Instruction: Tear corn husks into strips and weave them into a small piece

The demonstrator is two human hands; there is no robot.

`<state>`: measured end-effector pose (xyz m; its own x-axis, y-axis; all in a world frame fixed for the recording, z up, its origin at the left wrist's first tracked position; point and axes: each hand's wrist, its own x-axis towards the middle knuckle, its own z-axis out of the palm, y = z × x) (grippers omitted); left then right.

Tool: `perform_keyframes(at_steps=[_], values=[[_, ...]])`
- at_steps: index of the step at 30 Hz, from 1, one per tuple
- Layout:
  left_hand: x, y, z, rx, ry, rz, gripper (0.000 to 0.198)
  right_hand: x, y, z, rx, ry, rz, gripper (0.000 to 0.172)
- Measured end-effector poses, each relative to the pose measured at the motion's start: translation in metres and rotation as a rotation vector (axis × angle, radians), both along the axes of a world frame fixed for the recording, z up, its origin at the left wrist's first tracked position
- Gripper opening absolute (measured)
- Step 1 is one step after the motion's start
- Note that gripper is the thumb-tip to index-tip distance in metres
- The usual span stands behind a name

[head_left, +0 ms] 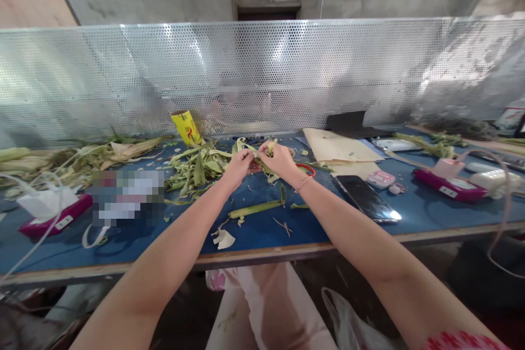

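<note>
Both hands meet over the blue table, fingertips almost touching. My left hand [239, 168] is closed in a pinch at the edge of a green plant strip. Closed too, my right hand [279, 159] grips the pale green strip [269, 147], part of which shows above its fingers. The exact spot between the fingertips is too small to make out. Left of my hands lies a heap of withered green leaf strips [199, 168]. A cut green stalk [256, 209] rests nearer the table edge, with a white scrap [223, 239] by it. Beside my right wrist is a red loop [307, 168].
A perforated metal screen [262, 76] stands behind the table [262, 232]. A yellow tube [186, 127] leans at its foot. To the right are tan paper sheets [340, 147], a black phone [365, 197] and a purple power strip [449, 185]. Another purple strip [77, 213] lies left, with cables.
</note>
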<state>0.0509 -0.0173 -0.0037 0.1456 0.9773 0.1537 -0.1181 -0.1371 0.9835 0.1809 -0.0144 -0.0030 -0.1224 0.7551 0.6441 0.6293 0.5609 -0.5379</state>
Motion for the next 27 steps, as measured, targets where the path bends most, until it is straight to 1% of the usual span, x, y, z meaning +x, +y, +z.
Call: perform_keyframes(at_steps=[3, 8, 14, 19, 21, 24, 27], values=[[-0.001, 0.0, 0.0, -0.005, -0.01, -0.009, 0.011, 0.001, -0.001, 0.001, -0.003, -0.021, 0.002, 0.013], [-0.003, -0.001, 0.0, 0.006, -0.069, -0.077, 0.011, 0.003, -0.002, 0.004, 0.017, -0.041, 0.049, 0.011], [-0.005, 0.0, -0.002, 0.047, -0.04, -0.062, 0.011, 0.002, 0.001, 0.001, -0.006, -0.044, 0.122, 0.007], [-0.005, 0.0, -0.002, 0.083, -0.037, -0.074, 0.006, 0.002, 0.007, -0.001, 0.129, -0.001, 0.126, 0.004], [-0.005, 0.001, -0.002, 0.09, -0.044, -0.062, 0.003, 0.002, 0.008, -0.001, 0.149, 0.034, 0.121, 0.004], [-0.003, 0.001, -0.002, 0.084, -0.048, -0.043, 0.01, 0.002, 0.007, -0.001, 0.059, 0.091, 0.117, 0.003], [-0.002, 0.001, 0.0, 0.079, -0.043, -0.031, 0.019, 0.002, 0.009, -0.003, -0.023, 0.166, 0.112, 0.005]])
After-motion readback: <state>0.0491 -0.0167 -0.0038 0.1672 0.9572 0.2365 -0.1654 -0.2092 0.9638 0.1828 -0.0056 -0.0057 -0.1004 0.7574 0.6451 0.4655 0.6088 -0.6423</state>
